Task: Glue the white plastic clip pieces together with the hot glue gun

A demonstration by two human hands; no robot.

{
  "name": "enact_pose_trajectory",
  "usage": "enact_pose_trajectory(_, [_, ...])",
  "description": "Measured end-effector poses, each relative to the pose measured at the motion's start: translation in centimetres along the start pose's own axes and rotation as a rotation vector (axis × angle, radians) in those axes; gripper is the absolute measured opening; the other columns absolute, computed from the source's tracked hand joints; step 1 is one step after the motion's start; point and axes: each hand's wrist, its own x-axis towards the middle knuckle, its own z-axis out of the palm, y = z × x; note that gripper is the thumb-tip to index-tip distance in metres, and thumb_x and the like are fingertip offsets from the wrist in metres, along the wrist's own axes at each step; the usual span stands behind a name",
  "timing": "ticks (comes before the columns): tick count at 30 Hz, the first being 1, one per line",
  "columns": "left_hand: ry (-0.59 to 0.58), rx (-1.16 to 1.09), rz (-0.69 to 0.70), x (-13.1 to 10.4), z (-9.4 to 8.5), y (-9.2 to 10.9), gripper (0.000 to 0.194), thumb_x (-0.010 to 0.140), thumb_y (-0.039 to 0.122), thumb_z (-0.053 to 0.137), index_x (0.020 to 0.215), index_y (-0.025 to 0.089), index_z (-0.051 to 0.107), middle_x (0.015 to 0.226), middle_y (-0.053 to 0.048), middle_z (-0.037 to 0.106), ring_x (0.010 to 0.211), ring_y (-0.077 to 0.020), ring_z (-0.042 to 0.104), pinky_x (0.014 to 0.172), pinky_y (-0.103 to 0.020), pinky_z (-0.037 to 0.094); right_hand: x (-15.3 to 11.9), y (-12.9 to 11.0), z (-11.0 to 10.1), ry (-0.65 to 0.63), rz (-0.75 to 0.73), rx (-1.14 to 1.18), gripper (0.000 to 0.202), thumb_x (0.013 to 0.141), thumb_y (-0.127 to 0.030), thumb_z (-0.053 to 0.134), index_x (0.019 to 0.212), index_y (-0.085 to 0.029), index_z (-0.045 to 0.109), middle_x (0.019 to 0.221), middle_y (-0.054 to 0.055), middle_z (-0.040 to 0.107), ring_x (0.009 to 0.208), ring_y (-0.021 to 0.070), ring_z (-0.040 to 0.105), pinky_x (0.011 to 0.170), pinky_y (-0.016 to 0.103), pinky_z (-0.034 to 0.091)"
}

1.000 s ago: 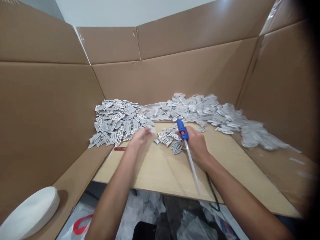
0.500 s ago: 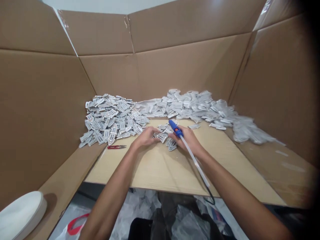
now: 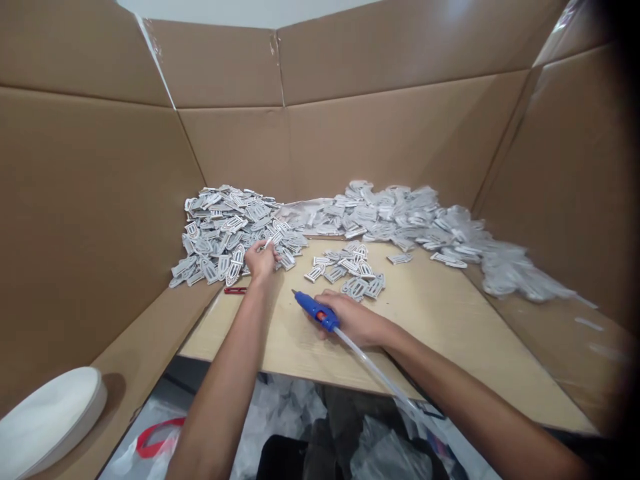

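Note:
My right hand [image 3: 345, 317] is wrapped round a blue glue gun [image 3: 317, 311], its nozzle pointing left and up over the board. A long pale glue stick [image 3: 367, 363] trails from the back of the gun. At the front right of a large heap of grey and white slotted, arch-shaped pieces [image 3: 220, 230], my left hand [image 3: 263, 260] has its fingers pinched on one slotted piece [image 3: 270, 243]. Beyond the gun, a small loose group of the same pieces [image 3: 350, 267] lies on the board.
Red thread snips [image 3: 235, 291] lie partly behind my left forearm. Plastic-wrapped pieces [image 3: 400, 213] are heaped along the back right. Cardboard walls [image 3: 400, 133] enclose the pale board [image 3: 425, 333]. A white round container [image 3: 60, 420] stands at lower left.
My left hand has moved left from the small group to the big heap. My right hand has drawn the glue gun back towards me and left, uncovering the small group.

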Motion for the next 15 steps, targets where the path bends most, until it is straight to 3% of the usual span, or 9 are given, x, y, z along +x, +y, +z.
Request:
enact_pose_trajectory(4, [0.098, -0.068, -0.003, -0.4, 0.5, 0.6, 0.021, 0.077, 0.019, 0.066, 0.095, 0.019, 0.055, 0.076, -0.001, 0.064, 0.065, -0.0151, 0.070, 0.053, -0.020, 0.048, 0.1, 0.2, -0.2, -0.093, -0.059, 0.003, 0.018, 0.075, -0.011, 0.066, 0.086, -0.020, 0.057, 0.089, 0.002, 0.057, 0.084, 0.0189, 0.054, 0.076, 0.025, 0.040])
enact_pose_trajectory(9, [0.160, -0.074, 0.033, -0.7, 0.7, 0.4, 0.028, 0.076, 0.017, 0.066, 0.099, 0.021, 0.050, 0.085, 0.001, 0.057, 0.065, -0.0115, 0.065, 0.058, -0.023, 0.055, 0.0, 0.9, 0.2, -0.105, -0.036, -0.036, 0.023, 0.073, -0.017, 0.073, 0.089, -0.019, 0.057, 0.090, 0.003, 0.054, 0.082, 0.0189, 0.051, 0.074, 0.026, 0.039])
enact_pose_trajectory(13, [0.082, -0.093, 0.059, -1.5, 0.9, 0.2, 0.059, 0.069, 0.001, 0.065, 0.120, 0.024, 0.046, 0.102, -0.002, 0.054, 0.076, -0.0105, 0.063, 0.065, -0.023, 0.059, -0.2, 1.4, 0.1, -0.026, -0.016, 0.077, 0.011, 0.080, -0.018, 0.066, 0.086, -0.020, 0.058, 0.087, 0.004, 0.058, 0.083, 0.0200, 0.054, 0.076, 0.029, 0.042])
enact_pose_trajectory(15, [-0.013, -0.095, 0.047, -2.6, 1.4, 0.4, 0.066, 0.068, -0.001, 0.066, 0.125, 0.025, 0.045, 0.106, -0.004, 0.057, 0.080, -0.0123, 0.064, 0.067, -0.024, 0.059, -0.2, 1.9, -0.6, 0.097, 0.016, 0.240, 0.008, 0.083, -0.021, 0.064, 0.087, -0.021, 0.057, 0.085, 0.003, 0.060, 0.080, 0.0193, 0.057, 0.074, 0.030, 0.045])
